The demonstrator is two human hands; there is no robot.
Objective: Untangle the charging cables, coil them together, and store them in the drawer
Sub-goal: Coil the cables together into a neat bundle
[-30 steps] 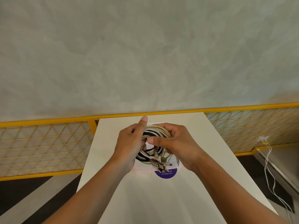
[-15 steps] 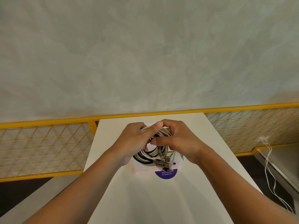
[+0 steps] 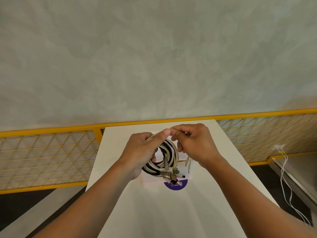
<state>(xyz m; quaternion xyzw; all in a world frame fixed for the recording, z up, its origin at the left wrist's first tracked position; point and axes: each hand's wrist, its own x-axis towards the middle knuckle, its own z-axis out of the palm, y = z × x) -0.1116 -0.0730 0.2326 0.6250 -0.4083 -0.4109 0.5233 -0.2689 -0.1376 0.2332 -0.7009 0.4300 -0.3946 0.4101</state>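
A coil of charging cables (image 3: pixel 169 156), white, black and beige, hangs just above the white table (image 3: pixel 154 208). My left hand (image 3: pixel 141 152) grips the coil's left side, its thumb laid over the top strands. My right hand (image 3: pixel 195 145) pinches a beige strand at the top of the coil, next to my left thumb. Several metal plug ends (image 3: pixel 171 176) dangle from the bottom of the coil. A loose white end (image 3: pixel 188 164) hangs below my right hand. No drawer is visible.
Under the coil lies a white sheet (image 3: pixel 149 178) with a purple round mark (image 3: pixel 175 185). A yellow mesh railing (image 3: pixel 48 152) runs behind the table on both sides. White cables (image 3: pixel 284 179) hang from a socket at the right. A grey wall fills the upper view.
My right hand rose from the coil's right side to its top and now pinches a strand there. My left thumb folded over the top. The coil barely moved.
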